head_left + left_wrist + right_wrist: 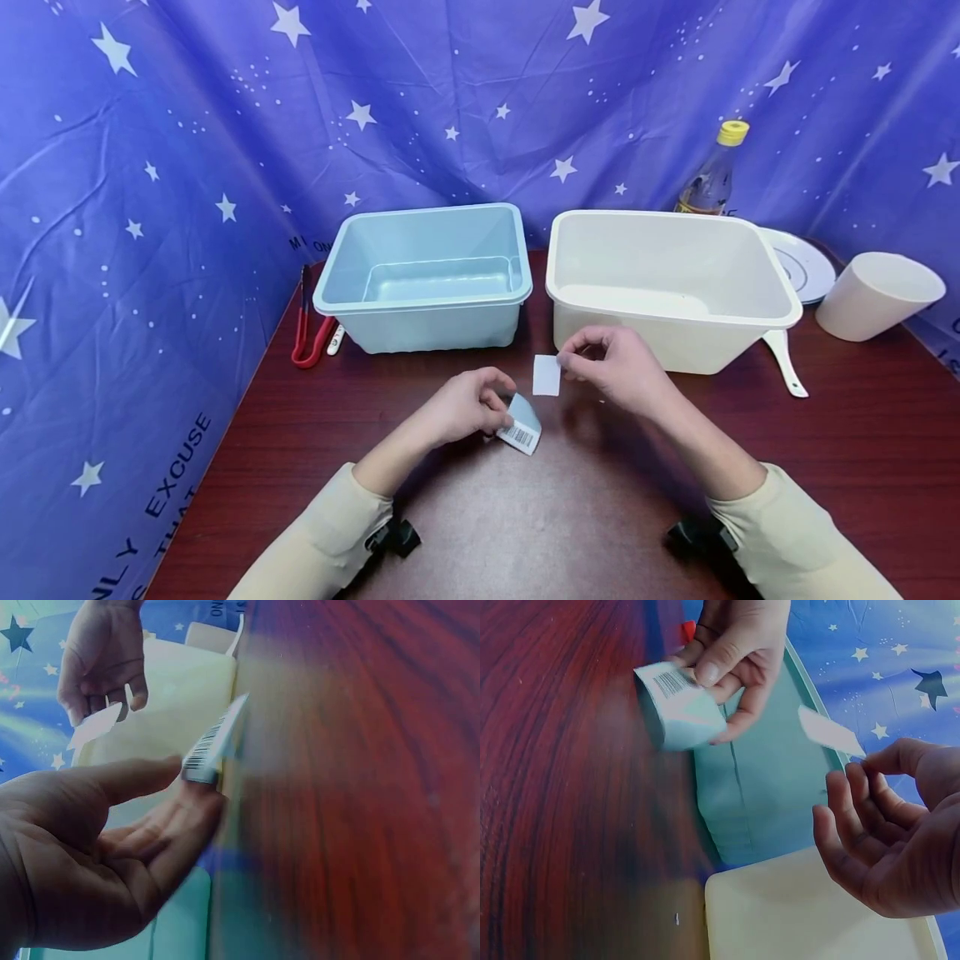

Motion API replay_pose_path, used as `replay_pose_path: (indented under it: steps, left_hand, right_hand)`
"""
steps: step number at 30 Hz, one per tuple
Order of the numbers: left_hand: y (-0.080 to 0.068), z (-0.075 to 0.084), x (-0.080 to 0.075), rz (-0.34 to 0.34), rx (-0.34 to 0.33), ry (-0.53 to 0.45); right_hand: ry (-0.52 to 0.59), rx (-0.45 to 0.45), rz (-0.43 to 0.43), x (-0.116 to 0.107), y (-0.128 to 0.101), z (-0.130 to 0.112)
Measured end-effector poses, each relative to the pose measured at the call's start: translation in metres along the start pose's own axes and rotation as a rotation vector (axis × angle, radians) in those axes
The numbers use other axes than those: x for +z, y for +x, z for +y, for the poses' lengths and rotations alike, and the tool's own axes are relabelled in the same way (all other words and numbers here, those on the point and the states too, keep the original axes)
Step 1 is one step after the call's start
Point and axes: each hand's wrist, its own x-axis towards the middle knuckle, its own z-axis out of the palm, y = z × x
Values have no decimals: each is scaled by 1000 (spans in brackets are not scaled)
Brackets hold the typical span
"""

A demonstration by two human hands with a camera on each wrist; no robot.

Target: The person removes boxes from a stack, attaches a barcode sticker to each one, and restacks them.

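Before you is the table (pixel 465 533); if the sheet (pixel 527 412) is the centre of a clock laid over the head view, the white tub (pixel 637 337) stands at two o'clock and the blue tub (pixel 435 329) at eleven. Your right hand (pixel 618 367), at two o'clock but nearer than the tub, pinches the slip (pixel 546 375) by its edge; your left hand (pixel 465 406), at ten o'clock, grips the sheet between thumb and fingers. The sheet, bluish and bent, has a barcode (pixel 670 682) on its white part. The slip is in the air at one o'clock, near the sheet and apart from it. I judge that the step in hand is the handling of two separate pieces, and that the next move calls for a light, steady pinch, because such thin pieces could bend or slide away. The white tub hides the foot of the bottle (pixel 707 179) and part of the plate (pixel 817 267). I cannot tell whether the sheet touches the table, and its small print is not readable.
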Motion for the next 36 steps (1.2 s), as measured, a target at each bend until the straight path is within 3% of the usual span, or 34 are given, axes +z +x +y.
replay_pose_path:
  steps: [4,6,9,13,20,25,36]
  left_hand:
    - [0,-1,-2,75,79,211]
    - [0,0,-3,134,149,256]
    - [1,3,-3,173,244,218]
    - [1,7,-3,160,323,104]
    - [-3,10,-1,89,401,-12]
    - [-5,11,1,79,438,6]
    - [-6,13,2,120,421,54]
  right_hand:
    - [59,25,-65,0,0,1]
    - [66,31,-95,1,0,1]
    - [74,26,-138,2,0,3]
    - [93,14,-191,6,0,5]
    - [137,3,-285,12,-1,8]
    - [143,4,-310,14,-1,10]
    - [142,-21,-331,18,-1,10]
